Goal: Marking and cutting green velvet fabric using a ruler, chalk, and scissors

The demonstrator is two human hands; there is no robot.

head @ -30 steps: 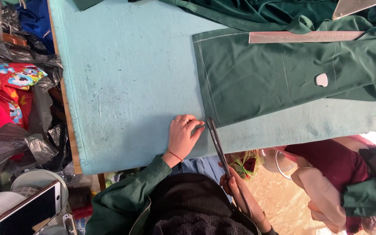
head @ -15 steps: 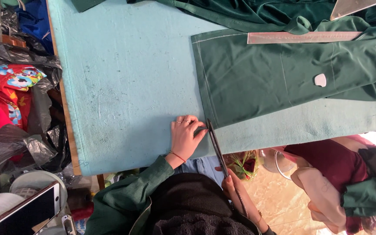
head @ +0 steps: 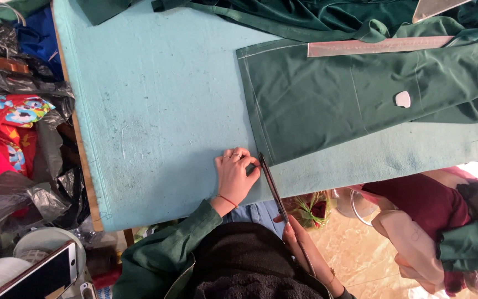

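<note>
My left hand (head: pixel 236 176) rests on the teal table cover (head: pixel 156 111), fingers curled, with the fingertips touching the tip of a long thin dark tool (head: pixel 270 185). My right hand (head: pixel 301 245) grips the lower part of that tool below the table's near edge. The tool's tip lies at the near corner of a flat dark green cloth (head: pixel 349 105) with a stitched hem. On the cloth lie a small white piece of chalk (head: pixel 403 99) and, along its far edge, a long pale ruler (head: pixel 399 44).
More green cloth (head: pixel 283 16) is bunched at the far side. Black bags and a bright printed cloth (head: pixel 9 124) are piled left of the table. A phone (head: pixel 42 277) lies at the bottom left. Maroon and cream cloth (head: pixel 416 221) sits at the bottom right.
My left fingers have closed in toward the tool's tip. The tool has swung slightly, and my right hand has shifted a little along it.
</note>
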